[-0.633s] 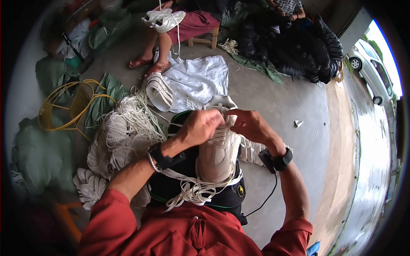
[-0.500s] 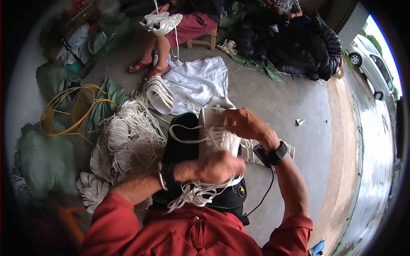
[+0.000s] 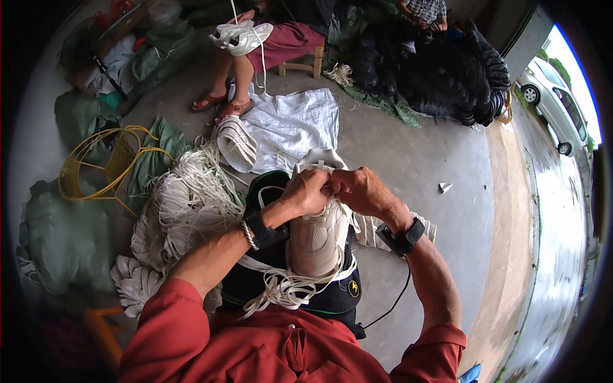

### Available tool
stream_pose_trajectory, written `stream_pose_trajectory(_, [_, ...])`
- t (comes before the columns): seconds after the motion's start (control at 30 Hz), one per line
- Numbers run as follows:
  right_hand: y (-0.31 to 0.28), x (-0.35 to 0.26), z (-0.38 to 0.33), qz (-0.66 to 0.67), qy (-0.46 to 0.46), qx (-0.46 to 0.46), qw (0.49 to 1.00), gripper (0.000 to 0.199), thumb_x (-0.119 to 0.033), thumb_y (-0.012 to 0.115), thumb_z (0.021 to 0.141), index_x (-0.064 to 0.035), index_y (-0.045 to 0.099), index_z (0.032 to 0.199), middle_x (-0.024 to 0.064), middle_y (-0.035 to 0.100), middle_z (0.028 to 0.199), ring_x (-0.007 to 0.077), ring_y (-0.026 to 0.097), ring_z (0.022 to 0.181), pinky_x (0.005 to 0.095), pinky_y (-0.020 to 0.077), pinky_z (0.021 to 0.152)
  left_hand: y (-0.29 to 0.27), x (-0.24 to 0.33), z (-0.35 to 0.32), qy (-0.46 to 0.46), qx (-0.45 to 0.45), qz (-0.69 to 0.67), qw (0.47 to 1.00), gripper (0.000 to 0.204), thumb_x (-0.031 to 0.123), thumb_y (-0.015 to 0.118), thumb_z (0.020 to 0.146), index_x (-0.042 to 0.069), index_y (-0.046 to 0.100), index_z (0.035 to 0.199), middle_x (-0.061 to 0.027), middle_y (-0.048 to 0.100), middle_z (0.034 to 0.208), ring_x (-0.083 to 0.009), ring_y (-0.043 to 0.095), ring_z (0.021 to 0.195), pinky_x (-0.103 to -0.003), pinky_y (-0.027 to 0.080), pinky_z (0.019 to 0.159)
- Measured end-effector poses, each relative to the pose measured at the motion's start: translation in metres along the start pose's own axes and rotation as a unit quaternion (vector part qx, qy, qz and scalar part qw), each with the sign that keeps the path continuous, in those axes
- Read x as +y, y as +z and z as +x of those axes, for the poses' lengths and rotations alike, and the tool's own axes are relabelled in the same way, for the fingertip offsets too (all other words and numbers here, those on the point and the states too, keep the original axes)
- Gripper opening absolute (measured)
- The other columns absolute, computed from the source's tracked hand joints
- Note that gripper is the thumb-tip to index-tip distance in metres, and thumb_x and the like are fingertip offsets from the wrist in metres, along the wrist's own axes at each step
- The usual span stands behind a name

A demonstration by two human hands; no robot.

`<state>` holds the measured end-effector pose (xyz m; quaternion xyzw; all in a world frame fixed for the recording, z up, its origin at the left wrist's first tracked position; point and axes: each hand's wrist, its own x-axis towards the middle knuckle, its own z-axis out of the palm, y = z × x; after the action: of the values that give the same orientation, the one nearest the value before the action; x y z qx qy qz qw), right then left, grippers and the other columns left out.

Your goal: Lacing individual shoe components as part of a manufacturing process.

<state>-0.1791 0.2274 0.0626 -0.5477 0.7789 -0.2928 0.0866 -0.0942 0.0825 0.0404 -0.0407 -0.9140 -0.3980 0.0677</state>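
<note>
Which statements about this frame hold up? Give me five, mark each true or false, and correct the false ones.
1. The left hand and right hand are close together over the pale shoe. True.
2. The pale shoe's toe points to the top of the picture. False: the toe points to the bottom.
3. A seated co-worker has white shoes on the lap. True.
4. The yellow frame is at the picture's right. False: the yellow frame is at the left.
5. A car stands outside. True.
</note>
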Motion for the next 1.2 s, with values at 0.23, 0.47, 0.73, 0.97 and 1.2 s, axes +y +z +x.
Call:
stream_pose_trajectory(0.23, [-0.002, 0.002, -0.009, 0.067, 0.046, 0.011, 0.997, 0.004, -0.008, 0.057, 0.076, -0.0061, 0.059, 0.079, 0.0091, 0.060, 0.064, 0.0231, 0.060, 0.060, 0.0329, 0.0470, 0.056, -0.063, -0.047, -0.040, -0.123, 0.175, 0.097, 0.972, 0.007, 0.001, 0.049, 0.072, 0.002, 0.045, 0.078, -0.0183, 0.054, 0.067, -0.0384, 0.055, 0.065, -0.043, 0.041, 0.054])
stream_pose_trajectory(0.47, [0.016, -0.044, 0.020, 0.087, -0.052, 0.113, 0.988, 0.012, -0.007, 0.056, 0.078, -0.0029, 0.062, 0.088, 0.0153, 0.060, 0.078, 0.0345, 0.059, 0.069, 0.0374, 0.0481, 0.059, -0.125, -0.069, -0.113, -0.334, 0.145, -0.425, 0.829, 0.008, 0.015, 0.049, 0.087, 0.010, 0.047, 0.082, 0.0012, 0.041, 0.056, -0.0075, 0.031, 0.037, -0.023, 0.026, 0.036])
stream_pose_trajectory(0.73, [0.051, -0.034, 0.020, 0.136, -0.175, 0.023, 0.975, 0.015, -0.014, 0.055, 0.084, 0.0009, 0.057, 0.084, 0.0096, 0.057, 0.074, 0.0237, 0.054, 0.060, 0.0326, 0.0446, 0.054, -0.127, -0.041, -0.096, -0.202, 0.151, -0.647, 0.719, 0.008, 0.017, 0.047, 0.090, 0.010, 0.049, 0.090, -0.0043, 0.056, 0.072, -0.0133, 0.047, 0.046, -0.023, 0.032, 0.039])
stream_pose_trajectory(0.97, [-0.045, 0.010, 0.005, 0.430, 0.244, 0.212, 0.843, 0.031, -0.024, 0.044, 0.094, 0.0003, 0.062, 0.087, 0.0083, 0.063, 0.078, 0.0053, 0.045, 0.052, 0.0203, 0.0383, 0.047, -0.091, -0.088, -0.098, -0.163, 0.166, -0.748, 0.622, 0.012, 0.017, 0.045, 0.091, 0.007, 0.052, 0.088, -0.0163, 0.055, 0.114, -0.0192, 0.060, 0.072, -0.021, 0.043, 0.051])
stream_pose_trajectory(1.2, [0.003, 0.011, 0.022, 0.356, 0.214, 0.044, 0.909, 0.031, -0.022, 0.045, 0.093, 0.0017, 0.063, 0.086, 0.0034, 0.062, 0.077, 0.0060, 0.049, 0.058, 0.0207, 0.0407, 0.052, -0.075, -0.118, -0.089, -0.053, 0.147, -0.849, 0.505, 0.011, 0.014, 0.045, 0.091, 0.005, 0.050, 0.087, -0.0071, 0.057, 0.082, -0.0192, 0.054, 0.069, -0.025, 0.042, 0.054])
